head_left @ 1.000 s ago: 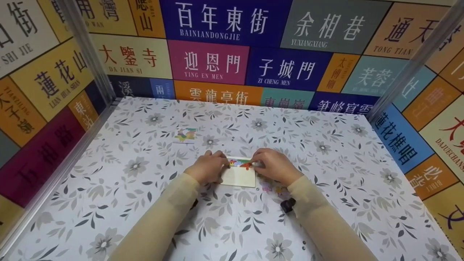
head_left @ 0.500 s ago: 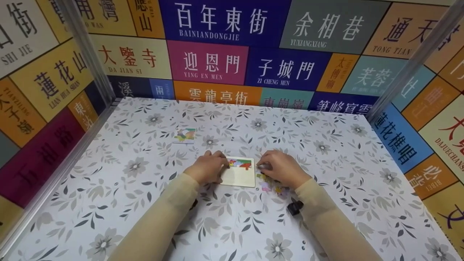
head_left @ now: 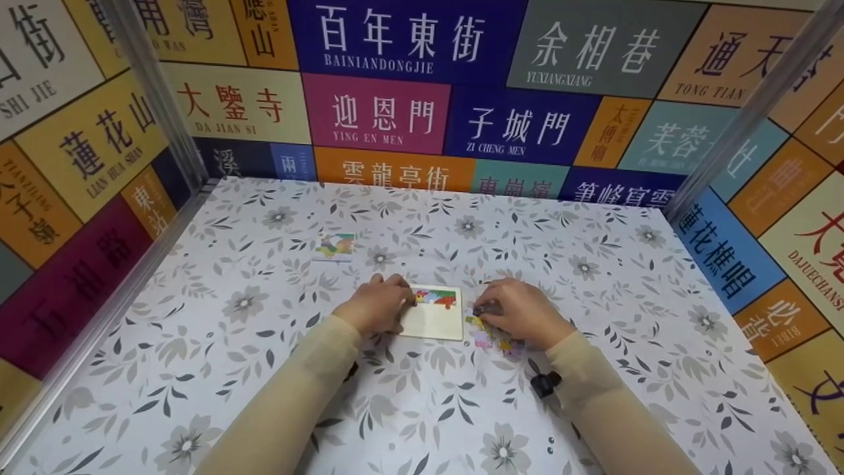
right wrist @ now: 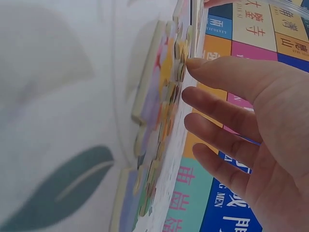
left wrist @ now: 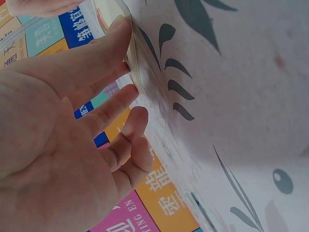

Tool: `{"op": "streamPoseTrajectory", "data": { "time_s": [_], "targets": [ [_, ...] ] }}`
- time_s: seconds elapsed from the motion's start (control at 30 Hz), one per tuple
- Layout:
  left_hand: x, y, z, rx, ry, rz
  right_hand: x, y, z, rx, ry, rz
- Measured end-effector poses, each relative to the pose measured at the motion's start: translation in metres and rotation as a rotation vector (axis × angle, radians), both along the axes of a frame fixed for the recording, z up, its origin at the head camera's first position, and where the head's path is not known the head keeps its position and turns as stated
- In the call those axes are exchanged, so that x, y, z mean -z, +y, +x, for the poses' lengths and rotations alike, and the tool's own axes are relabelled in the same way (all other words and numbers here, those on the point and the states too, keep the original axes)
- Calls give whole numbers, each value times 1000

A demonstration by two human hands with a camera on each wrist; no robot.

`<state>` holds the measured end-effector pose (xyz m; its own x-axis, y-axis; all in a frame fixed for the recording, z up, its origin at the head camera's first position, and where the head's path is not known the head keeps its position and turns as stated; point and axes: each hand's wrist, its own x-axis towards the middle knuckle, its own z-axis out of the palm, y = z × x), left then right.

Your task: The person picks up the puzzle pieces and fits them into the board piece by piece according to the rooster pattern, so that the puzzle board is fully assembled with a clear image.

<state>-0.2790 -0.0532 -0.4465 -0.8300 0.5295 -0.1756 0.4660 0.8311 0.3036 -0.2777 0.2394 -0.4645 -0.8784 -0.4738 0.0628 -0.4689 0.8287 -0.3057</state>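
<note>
Puzzle pieces (head_left: 482,339) partly hidden, sleeves (head_left: 280,402) cut off

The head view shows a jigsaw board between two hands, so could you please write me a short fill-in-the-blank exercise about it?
1. The person's ____ hand touches the board.
2. In the head view, the loose pieces lie to the ____ of the board.
3. The fitted pieces lie in the half of the board ____ (nearer to/farther from) the person.

Missing words: left; right; farther from.

long beige sleeves (head_left: 280,396) | small black wrist units (head_left: 546,383) | bare hands (head_left: 374,305)
</note>
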Motion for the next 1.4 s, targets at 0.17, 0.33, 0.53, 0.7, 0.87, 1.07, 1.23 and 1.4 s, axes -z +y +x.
{"op": "streamPoseTrajectory", "data": {
  "time_s": [0.17,0.33,0.53,0.7,0.87,1.07,1.23,1.4],
  "targets": [
    [0,-1,1,-8,1,9,-1,0,3,-18,7,-15],
    [0,0,0,-21,-19,-1,0,0,4,-36,17,-30],
    [-1,0,0,-31,-34,-1,-1,-1,4,-44,10,-40],
    [-2,0,0,-31,-31,0,-1,-2,5,-43,10,-29],
    [-3,0,0,-31,-30,-2,-1,-4,5,-37,13,-32],
    [-1,0,1,-24,-22,13,2,-4,5,-41,33,-13],
    [1,-1,1,-10,3,35,4,-3,4,-58,55,-4],
    [2,0,-1,-29,-20,26,5,-1,5,-38,42,-22]
  ]
}}
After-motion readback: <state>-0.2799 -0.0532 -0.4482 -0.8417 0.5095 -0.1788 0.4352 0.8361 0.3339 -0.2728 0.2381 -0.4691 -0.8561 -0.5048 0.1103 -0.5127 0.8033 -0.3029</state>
